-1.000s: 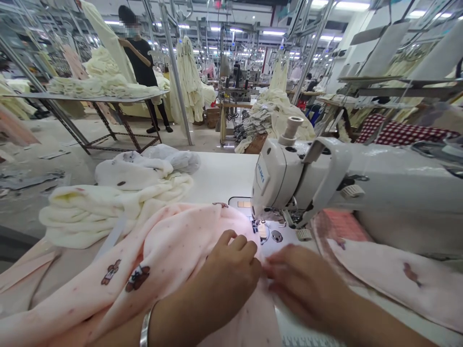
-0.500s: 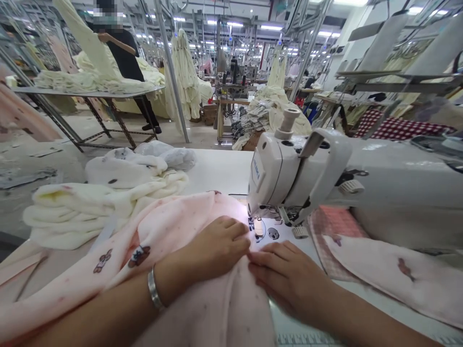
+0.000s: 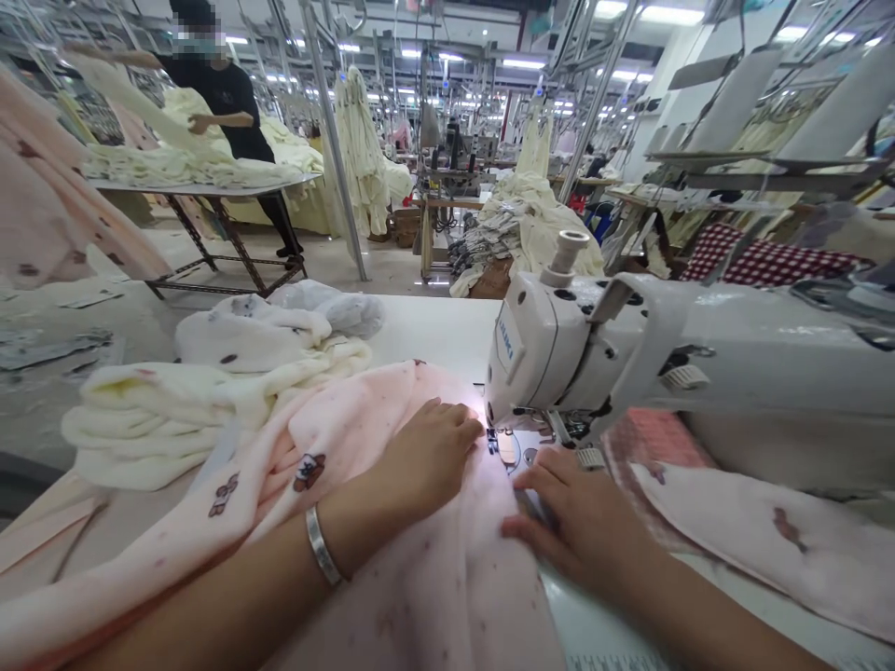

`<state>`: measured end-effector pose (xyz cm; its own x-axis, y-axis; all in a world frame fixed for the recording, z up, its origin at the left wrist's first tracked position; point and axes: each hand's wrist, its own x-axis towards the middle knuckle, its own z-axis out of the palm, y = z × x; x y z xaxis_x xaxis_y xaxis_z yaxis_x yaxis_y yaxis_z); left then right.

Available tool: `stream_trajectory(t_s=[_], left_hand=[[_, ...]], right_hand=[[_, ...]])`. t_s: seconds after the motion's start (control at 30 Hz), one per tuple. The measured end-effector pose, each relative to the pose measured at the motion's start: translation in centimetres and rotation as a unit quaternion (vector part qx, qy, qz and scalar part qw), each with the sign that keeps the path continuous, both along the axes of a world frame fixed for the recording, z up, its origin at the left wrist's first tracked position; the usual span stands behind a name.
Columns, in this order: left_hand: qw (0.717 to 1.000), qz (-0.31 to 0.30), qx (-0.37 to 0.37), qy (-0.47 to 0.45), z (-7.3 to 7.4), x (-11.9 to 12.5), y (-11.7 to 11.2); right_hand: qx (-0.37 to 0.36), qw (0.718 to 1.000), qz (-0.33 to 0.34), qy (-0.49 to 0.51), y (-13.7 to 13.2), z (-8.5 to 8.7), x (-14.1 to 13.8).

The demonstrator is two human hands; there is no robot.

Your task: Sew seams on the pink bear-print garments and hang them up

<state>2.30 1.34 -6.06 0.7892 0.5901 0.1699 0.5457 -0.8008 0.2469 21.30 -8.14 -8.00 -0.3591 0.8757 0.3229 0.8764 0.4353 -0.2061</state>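
Pink printed fabric (image 3: 392, 410) with small bear figures spreads over the machine bed and runs down toward me. My left hand (image 3: 426, 461), a silver bangle at its wrist, lies on this fabric with its fingers laid down just left of the presser foot (image 3: 492, 440). At the fabric's right edge, my right hand (image 3: 577, 508) is open, thumb and forefinger apart, its fingertips near the needle plate. The white sewing machine (image 3: 538, 345) stands over the fabric's edge, its lamp lighting the spot by the foot. What lies under my left palm is hidden.
Cream garments (image 3: 154, 410) are heaped on the left of the table. A pink piece (image 3: 755, 522) lies at the right beside checked cloth (image 3: 654, 447). Farther back, a person (image 3: 230, 102) handles cream cloth at a metal-legged table (image 3: 202, 191).
My right hand has parted from my left and moved rightward, its thumb and forefinger spreading. My left hand has shifted slightly up along the fabric. The person behind has stretched out an arm.
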Motion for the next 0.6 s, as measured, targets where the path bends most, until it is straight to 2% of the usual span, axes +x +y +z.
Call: stream_trajectory(t_s=[0.13, 0.23, 0.3, 0.43, 0.53, 0.6], left_hand=[[0.998, 0.058, -0.013, 0.003, 0.1, -0.2, -1.3], [0.995, 0.088, -0.018, 0.032, -0.7, -0.5, -1.8], [0.995, 0.091, -0.010, 0.038, -1.5, -0.7, -1.3], [0.999, 0.028, 0.023, 0.011, -2.3, 0.1, 2.8], [0.999, -0.013, 0.030, 0.007, -1.5, 1.7, 6.4], [1.000, -0.005, 0.030, 0.004, -0.5, 2.4, 7.2]], right_hand=[[-0.040, 0.999, 0.011, -0.004, -0.6, -0.2, -0.9], [0.002, 0.999, 0.034, 0.003, -0.6, -0.5, -1.2], [0.038, 0.998, 0.040, -0.006, -0.2, -0.9, -0.7], [0.129, 0.991, -0.002, -0.040, 1.6, -1.5, 1.8], [0.185, 0.981, -0.012, -0.060, 2.9, -1.3, 3.2], [0.201, 0.977, 0.002, -0.067, 2.9, -0.7, 3.2]])
